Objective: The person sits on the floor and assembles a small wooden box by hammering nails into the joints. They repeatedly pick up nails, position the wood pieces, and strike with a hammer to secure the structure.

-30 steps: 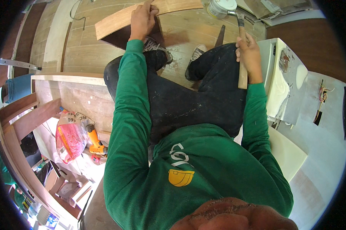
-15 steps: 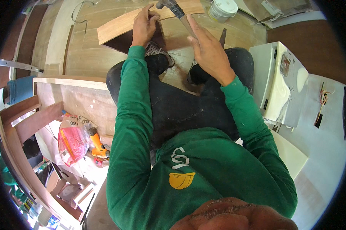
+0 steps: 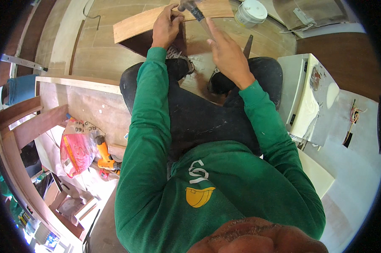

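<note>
My right hand (image 3: pixel 231 57) is wrapped round the handle of a hammer (image 3: pixel 197 14), which has black tape near its head. The hammer's head is slightly blurred and sits over a light wooden board (image 3: pixel 135 28), close to my left fingertips. My left hand (image 3: pixel 166 27) rests at the board's near edge with thumb and fingers pinched together. Whatever they pinch, if anything, is too small to make out. Dark panels (image 3: pixel 140 43) stand below the board, joined to or touching it, near my shoe.
A white lidded bucket (image 3: pixel 251 13) stands beyond my right hand. A white cabinet-like box (image 3: pixel 302 92) is at my right, near loose wires (image 3: pixel 351 122) on a pale surface. An orange power drill (image 3: pixel 106 156) and a pink plastic bag (image 3: pixel 77 147) lie left. A wooden frame (image 3: pixel 78 83) borders that side.
The view has shifted slightly. My right hand and the hammer have moved a little left relative to the bucket. My left hand stays at the board in the same pinch.
</note>
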`<state>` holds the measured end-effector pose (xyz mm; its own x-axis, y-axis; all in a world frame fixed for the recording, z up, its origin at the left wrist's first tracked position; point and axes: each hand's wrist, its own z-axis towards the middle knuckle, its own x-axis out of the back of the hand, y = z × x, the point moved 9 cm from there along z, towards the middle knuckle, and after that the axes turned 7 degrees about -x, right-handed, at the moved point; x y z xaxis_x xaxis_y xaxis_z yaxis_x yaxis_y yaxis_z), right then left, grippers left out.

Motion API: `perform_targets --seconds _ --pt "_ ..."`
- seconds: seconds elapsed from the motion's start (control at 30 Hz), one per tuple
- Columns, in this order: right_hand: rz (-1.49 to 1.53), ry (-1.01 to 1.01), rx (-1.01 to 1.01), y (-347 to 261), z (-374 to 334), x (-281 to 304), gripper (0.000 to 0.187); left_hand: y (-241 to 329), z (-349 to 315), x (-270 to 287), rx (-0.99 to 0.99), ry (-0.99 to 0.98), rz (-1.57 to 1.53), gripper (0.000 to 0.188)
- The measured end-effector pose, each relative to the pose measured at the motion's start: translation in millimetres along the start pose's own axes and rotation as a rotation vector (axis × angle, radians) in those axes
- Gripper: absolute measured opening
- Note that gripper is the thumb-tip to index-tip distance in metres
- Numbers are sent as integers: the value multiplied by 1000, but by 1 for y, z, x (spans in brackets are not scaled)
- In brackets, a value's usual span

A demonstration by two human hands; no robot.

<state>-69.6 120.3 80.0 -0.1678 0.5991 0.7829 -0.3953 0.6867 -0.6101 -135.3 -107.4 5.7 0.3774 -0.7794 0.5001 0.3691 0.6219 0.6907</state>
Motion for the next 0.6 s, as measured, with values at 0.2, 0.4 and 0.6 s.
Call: perform_targets --seconds 0.2,0.4,0.6 --pt "25 12 18 -1 -2 -2 67 0 -2 -1 22 -7 18 50" --pt "18 -23 -14 14 5 -16 67 2 5 1 33 6 -1 50" --pt "164 21 -81 9 -21 2 66 -1 2 4 -3 -76 -86 60"
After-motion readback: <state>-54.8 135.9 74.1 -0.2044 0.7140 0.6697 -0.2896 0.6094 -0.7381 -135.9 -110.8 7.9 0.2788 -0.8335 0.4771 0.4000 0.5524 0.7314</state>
